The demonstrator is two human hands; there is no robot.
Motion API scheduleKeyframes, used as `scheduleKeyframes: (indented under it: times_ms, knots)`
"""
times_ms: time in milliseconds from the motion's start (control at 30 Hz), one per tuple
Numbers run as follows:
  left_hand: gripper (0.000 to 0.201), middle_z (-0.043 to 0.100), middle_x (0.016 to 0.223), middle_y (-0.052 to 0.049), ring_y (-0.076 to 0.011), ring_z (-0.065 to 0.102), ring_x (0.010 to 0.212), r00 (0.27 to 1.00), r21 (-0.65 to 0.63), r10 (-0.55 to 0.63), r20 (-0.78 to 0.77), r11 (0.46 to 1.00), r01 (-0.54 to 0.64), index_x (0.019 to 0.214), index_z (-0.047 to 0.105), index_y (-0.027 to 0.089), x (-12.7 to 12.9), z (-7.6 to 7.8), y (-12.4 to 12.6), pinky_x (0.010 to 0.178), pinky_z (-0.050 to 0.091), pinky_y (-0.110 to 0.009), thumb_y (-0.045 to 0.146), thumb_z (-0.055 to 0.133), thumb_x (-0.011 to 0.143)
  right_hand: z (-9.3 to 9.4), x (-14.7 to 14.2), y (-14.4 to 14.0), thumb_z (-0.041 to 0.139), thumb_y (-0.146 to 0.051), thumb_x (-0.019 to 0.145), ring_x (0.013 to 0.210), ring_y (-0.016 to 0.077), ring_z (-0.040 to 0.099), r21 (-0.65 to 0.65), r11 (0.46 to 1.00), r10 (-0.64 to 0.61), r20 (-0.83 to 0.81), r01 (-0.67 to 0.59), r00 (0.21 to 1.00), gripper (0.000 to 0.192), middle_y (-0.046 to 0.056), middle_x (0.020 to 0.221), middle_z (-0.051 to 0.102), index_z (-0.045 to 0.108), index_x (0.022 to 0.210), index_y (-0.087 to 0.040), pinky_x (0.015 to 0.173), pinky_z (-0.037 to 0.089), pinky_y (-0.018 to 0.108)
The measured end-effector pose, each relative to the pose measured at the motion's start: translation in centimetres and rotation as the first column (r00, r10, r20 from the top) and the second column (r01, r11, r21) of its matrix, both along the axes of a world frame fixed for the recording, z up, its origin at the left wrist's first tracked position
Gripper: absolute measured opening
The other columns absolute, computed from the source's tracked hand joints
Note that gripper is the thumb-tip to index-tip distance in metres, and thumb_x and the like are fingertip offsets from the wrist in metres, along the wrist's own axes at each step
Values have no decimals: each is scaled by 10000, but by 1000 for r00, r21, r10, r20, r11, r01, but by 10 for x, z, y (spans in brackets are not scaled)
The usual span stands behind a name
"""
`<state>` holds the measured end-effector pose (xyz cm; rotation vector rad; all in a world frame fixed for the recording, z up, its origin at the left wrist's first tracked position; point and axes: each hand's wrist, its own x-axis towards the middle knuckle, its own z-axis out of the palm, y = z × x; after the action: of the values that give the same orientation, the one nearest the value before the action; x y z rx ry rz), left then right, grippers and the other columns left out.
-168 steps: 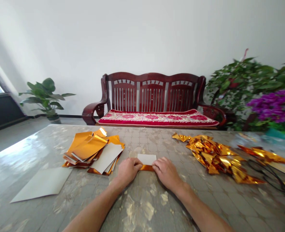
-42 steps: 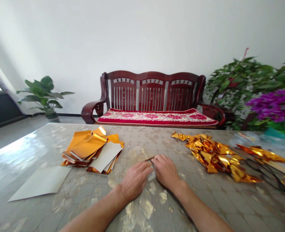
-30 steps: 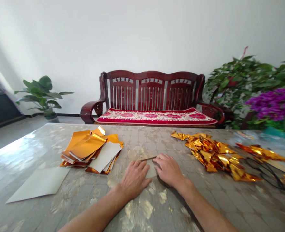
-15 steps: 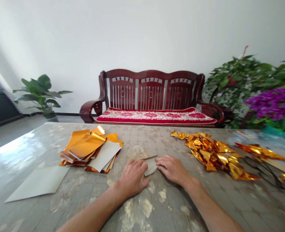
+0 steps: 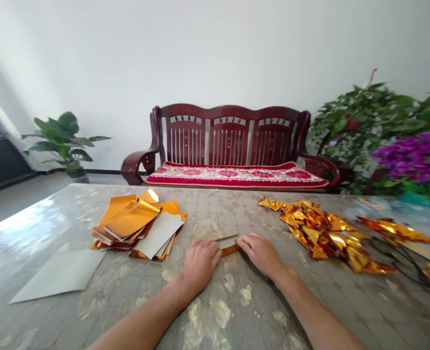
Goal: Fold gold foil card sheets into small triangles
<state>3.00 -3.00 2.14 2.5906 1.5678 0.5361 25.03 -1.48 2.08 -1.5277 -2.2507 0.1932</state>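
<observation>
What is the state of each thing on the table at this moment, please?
Folded gold strip: flat, pressed by both hands.
Left hand: on the strip's left end.
Right hand: on its right end.
Gold sheets: unfolded, loosely stacked.
Folded gold pieces: heaped.
White sheet: lying flat.

A dark wooden bench (image 5: 232, 146) (red cushioned) stands against the white wall (image 5: 215, 53).

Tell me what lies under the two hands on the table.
A narrow folded strip of gold foil paper lies between the left hand and right hand on the table. Its ends are covered by fingers, so their shape is hidden.
</observation>
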Motion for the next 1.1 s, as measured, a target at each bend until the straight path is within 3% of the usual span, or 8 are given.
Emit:
scheduleKeyframes:
  times_ms: [200,433,1100]
  knots:
    - [220,694,838,-22,-185,624,848,999,17,38,28,999,-38,765,623,213,1,-2,6,826,402,-315,288,514,940,-4,-10,4,474,-281,957,833,169,609,56,996,-64,19,63,998,227,25,844,666,661,842,-226,739,410,252]
    - [173,685,839,-17,-209,605,861,994,39,107,37,993,-108,783,639,221,0,-6,12,809,380,-341,309,559,908,-8,-17,11,479,-225,962,862,175,598,131,991,-47,88,36,995,198,32,859,674,634,840,-218,754,397,262]
    - [224,680,884,-45,-222,629,894,976,-31,219,-7,975,-219,826,658,208,4,-6,20,799,378,-344,343,516,934,-17,-23,15,485,-171,957,887,202,562,219,975,-73,183,32,980,149,49,886,625,571,841,-210,773,399,288]
